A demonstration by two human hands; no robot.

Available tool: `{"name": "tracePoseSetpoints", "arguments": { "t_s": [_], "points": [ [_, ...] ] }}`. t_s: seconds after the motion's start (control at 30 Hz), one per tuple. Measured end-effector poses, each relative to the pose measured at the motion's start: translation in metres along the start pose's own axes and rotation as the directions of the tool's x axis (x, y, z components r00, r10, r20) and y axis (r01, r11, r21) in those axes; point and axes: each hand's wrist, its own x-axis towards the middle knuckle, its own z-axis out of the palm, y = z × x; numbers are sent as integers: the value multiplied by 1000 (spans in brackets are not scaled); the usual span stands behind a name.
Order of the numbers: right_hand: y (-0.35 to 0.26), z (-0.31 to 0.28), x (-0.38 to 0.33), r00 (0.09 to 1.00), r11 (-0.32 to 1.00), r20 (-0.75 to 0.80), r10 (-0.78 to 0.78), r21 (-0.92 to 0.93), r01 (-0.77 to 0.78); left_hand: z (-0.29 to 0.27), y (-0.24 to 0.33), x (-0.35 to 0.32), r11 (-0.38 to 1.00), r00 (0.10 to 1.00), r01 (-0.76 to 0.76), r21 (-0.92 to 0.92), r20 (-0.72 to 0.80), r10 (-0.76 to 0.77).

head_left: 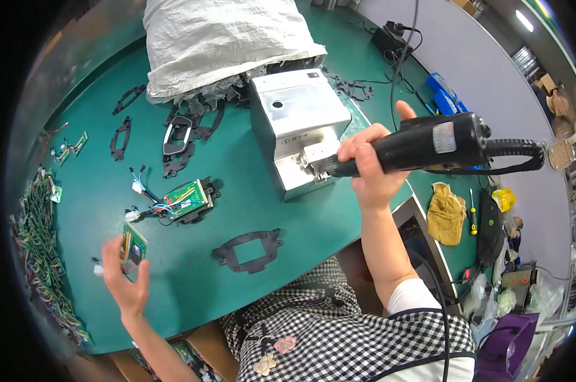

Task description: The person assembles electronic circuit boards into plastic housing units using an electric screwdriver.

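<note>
Checkered apron [301, 344] nearest, against the green table [313, 232], on the near side of the silver machine [301, 105]. Tabletop smooth, slightly shiny. Black frame [227, 253] lies flat, near-left of the machine. Left hand [126, 290], well left of the machine, has thumb and fingers apart, curved about a small circuit board [135, 240]; cannot tell if it pinches it. Right hand [378, 186], just right of the machine, wraps a black power screwdriver [422, 143], tip at the machine's front. Left of the machine: wired board assembly [189, 198], white plugs on its leads. Far left of it: heap of wired boards [36, 235] along the table edge. Right of it, past the table edge: tan glove [447, 214], yellow-handled screwdriver [473, 219], then purple bag [508, 350] nearer the person. Behind-left of the machine: more black frames, then big white sack [218, 44]. Behind-right: blue bins [446, 92], black adapter [390, 39], pale partition [479, 70]; lit ceiling lamp [524, 20] beyond.
</note>
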Motion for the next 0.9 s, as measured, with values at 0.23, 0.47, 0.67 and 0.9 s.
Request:
{"name": "tracePoseSetpoints", "arguments": {
  "t_s": [0.23, 0.47, 0.67, 0.9],
  "points": [
    [19, -22, 19, 817, 994, 566, 107, -45, -99, 36, 40, -26, 988, 988, -154, 14, -21, 154],
    [3, -4, 5, 956, 960, 119, 267, -121, -253, 74, 91, -11, 968, 942, -240, -74, 224, 250],
    [-10, 31, -64, 944, 944, 43, 328, 16, -329, 87, 105, -12, 955, 906, -297, 3, 316, 281],
    [13, 40, -79, 911, 932, 201, 359, -29, -361, 100, 107, -16, 958, 902, -287, 24, 344, 262]
  ]
}}
